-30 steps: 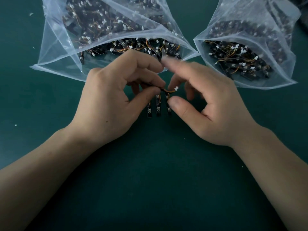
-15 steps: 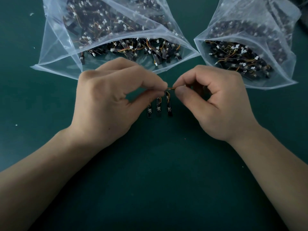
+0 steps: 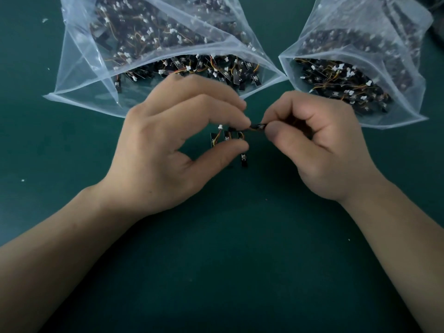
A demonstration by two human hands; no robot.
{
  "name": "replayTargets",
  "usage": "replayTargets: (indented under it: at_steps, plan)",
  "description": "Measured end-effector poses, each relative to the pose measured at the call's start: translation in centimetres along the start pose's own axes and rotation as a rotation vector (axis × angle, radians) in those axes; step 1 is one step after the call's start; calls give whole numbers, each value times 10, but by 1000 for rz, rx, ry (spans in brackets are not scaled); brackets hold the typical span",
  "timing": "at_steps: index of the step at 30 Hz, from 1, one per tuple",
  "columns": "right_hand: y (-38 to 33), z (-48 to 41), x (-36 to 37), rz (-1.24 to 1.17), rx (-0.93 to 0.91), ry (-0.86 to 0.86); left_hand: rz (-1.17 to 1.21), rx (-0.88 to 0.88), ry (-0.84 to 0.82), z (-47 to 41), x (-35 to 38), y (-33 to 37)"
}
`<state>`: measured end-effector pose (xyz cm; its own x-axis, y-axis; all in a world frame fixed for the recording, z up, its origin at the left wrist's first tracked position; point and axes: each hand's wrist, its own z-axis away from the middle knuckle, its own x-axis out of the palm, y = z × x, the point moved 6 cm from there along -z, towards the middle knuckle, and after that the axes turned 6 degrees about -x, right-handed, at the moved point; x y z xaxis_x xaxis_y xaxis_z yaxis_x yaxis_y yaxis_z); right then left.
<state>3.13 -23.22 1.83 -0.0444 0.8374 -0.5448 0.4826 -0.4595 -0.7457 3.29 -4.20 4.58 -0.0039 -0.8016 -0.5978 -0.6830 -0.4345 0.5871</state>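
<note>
black module (image 3: 258, 126) pinched in your right hand (image 3: 319, 150); left hand (image 3: 168, 150) curled, hold unclear; tugging could snap its wires.

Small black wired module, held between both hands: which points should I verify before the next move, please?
1. Right hand pinches the small black wired module between thumb and forefinger: ok.
2. Left hand grips it too: cannot tell; its fingers meet the module's end, the thumb lies apart below.
3. Row of small black modules on the dark green mat is straight: cannot tell; the left thumb covers part.
4. Left clear plastic bag and right clear plastic bag lie open toward the hands: ok.
5. Bare mat right of the row: ok.
</note>
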Motion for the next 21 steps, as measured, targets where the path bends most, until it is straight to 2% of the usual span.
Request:
replayTargets:
  at_steps: [4,9,11,16,21]
  plan:
    - [4,-2,-15,176,-21,29,19,-30,44,1,-1,-13]
    - [9,-4,-14,499,28,-163,26,-77,29,0,0,-21]
    - [9,-3,-8,593,41,-191,23,-83,8,1,2,-21]
    - [13,-2,-7,580,40,-135,2,-96,2,1,3,-21]
    - [16,-2,-10,414,66,-51,-18,-139,59,1,-1,-23]
